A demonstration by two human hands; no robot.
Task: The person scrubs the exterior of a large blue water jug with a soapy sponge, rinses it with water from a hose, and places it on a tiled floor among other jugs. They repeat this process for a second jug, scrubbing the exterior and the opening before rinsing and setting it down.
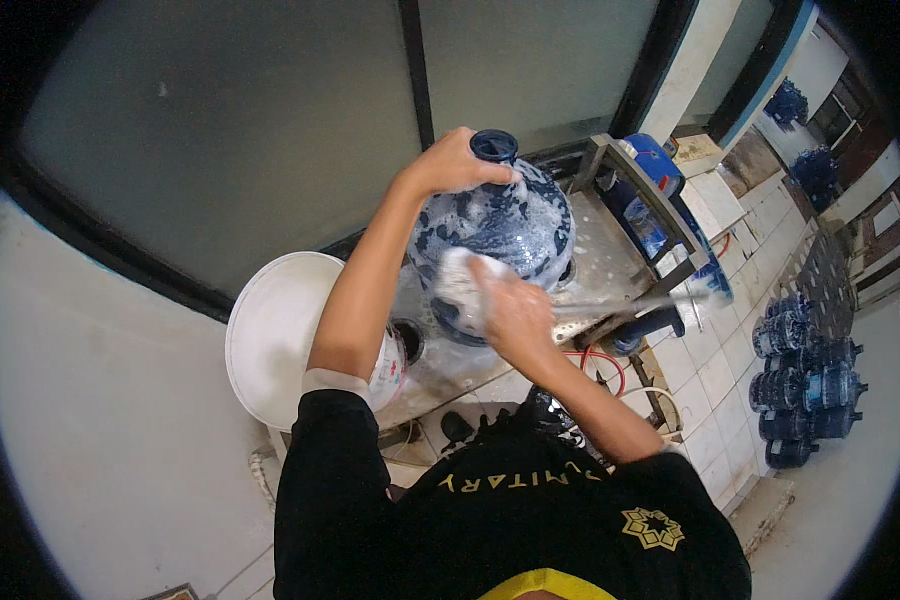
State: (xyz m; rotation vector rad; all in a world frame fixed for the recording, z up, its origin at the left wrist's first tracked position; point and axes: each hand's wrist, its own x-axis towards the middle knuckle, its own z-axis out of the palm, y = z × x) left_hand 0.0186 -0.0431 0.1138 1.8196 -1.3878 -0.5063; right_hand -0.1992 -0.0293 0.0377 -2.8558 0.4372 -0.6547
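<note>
Head view, looking down: a large, round, blue plastic bottle (535,215), coated in white suds, rests on a wet grey metal tabletop (600,235). Slippery foam could let the bottle twist or slide away if the left hand (457,165) loosens or the right hand (518,312) pushes too hard; the wet surface would likely add to that. The bottle's neck sits in the left hand, which curls around it, thumb on the near side, some fingers hidden; the body spreads nearer and to the right. It lies just far of the right hand, whose fingers close on a white, foamy, blurred pad (460,285) at the bottle's near left side. Further left stands a round white plastic bucket (233,365).
</note>
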